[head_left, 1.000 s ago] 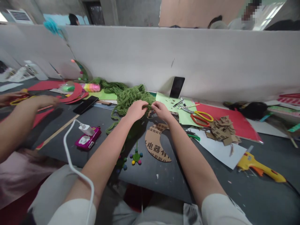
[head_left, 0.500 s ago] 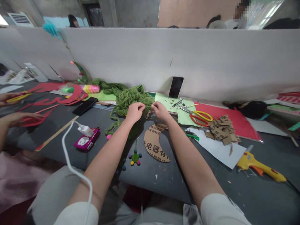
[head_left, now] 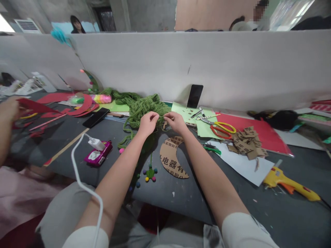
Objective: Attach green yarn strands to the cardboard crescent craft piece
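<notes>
Taking the heap of green yarn (head_left: 143, 106) as my mark: my left hand (head_left: 148, 123) is working at its near edge, fingers curled and pinching a strand. My right hand (head_left: 176, 122) is sitting just right of the heap, also pinching strands, and my two hands are nearly touching. The heap is stretching left and away from both hands, so my left is lying nearer. The cardboard crescent (head_left: 172, 157) is lying nearer me than the heap.

I'm at a shared craft workshop bench. Scissors (head_left: 222, 129), a glue gun (head_left: 288, 182), yarn (head_left: 139, 106) and cardboard scraps (head_left: 245, 144) litter my table (head_left: 284, 217).
</notes>
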`<state>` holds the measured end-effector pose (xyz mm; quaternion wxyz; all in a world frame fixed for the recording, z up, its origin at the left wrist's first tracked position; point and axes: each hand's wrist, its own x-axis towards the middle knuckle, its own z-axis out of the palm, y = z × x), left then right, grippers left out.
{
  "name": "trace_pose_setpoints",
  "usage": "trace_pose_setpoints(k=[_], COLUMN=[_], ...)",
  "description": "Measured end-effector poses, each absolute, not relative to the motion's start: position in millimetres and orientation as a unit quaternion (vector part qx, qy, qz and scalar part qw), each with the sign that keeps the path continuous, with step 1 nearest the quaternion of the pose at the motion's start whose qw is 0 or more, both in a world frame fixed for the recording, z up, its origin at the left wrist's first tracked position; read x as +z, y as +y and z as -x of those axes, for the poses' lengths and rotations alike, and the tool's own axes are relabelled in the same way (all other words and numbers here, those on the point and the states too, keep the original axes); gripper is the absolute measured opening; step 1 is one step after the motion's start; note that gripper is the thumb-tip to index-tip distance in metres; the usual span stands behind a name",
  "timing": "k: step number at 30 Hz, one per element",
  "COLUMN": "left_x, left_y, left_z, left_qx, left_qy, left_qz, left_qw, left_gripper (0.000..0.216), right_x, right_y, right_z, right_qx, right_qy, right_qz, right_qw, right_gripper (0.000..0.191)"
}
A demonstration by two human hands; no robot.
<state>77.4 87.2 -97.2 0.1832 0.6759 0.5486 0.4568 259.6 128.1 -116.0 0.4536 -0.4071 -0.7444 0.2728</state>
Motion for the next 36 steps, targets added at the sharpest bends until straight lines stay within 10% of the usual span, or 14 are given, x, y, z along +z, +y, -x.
trace_pose_setpoints(k=[26, 36], left_x=[-102, -103], left_y=[98, 98], left_z=[-84, -83], left_qx=[0.318, 0.281], left_qy=[0.643, 0.686], left_qz=[-0.689, -0.666], left_qw=[0.104, 0.085], left_gripper=[0.032, 0.034], right_x=[-77, -34], right_y=[114, 95], right_z=[-269, -295], right_qx=[0.563, 0.469], right_qy=[-0.560, -0.610], right_qz=[0.324, 0.337], right_qw=[0.515, 0.542], right_gripper=[0.055, 0.039])
